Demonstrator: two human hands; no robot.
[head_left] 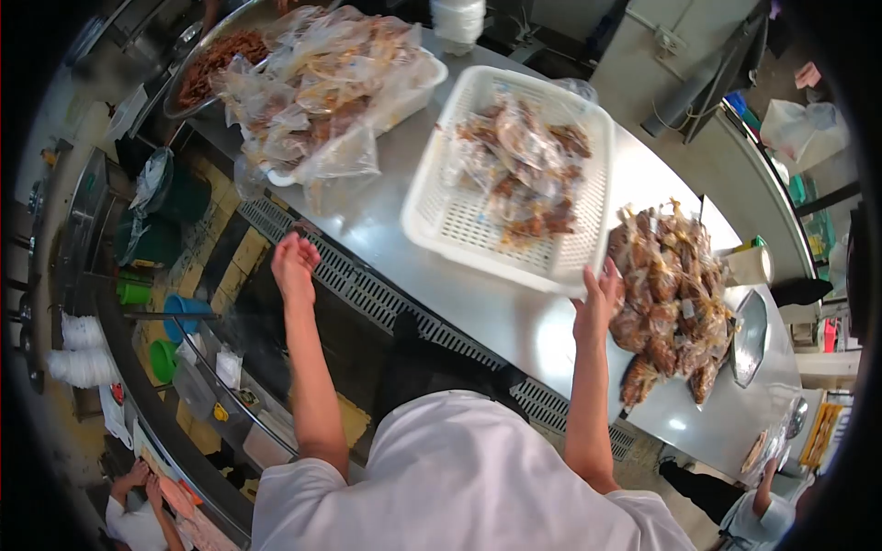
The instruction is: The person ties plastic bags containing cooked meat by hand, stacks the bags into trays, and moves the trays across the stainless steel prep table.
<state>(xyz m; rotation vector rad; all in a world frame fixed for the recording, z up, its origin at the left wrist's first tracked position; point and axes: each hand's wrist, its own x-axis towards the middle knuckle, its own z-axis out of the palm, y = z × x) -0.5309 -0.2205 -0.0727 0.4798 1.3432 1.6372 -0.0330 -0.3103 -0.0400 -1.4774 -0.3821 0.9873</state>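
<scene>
My right hand (602,298) is at the near right corner of a white plastic basket (441,207), its fingers apart and seemingly touching the rim. In that basket lie several clear plastic bags of brown cooked meat (528,156). Just right of this hand is a heap of bagged brown meat pieces (666,294), possibly poultry, on the steel table. My left hand (296,262) hangs in the air off the table's near edge, fingers loosely bent with nothing in them. Beyond it sits another white basket (409,106), piled with crumpled clear bags (322,78).
The steel table (377,230) runs diagonally ahead of me. A metal bowl of shredded brown meat (225,69) stands far left, white stacked containers (457,23) at the back. A metal tray (750,340) lies right. Floor grating (367,294) runs below. Other people work at both lower corners.
</scene>
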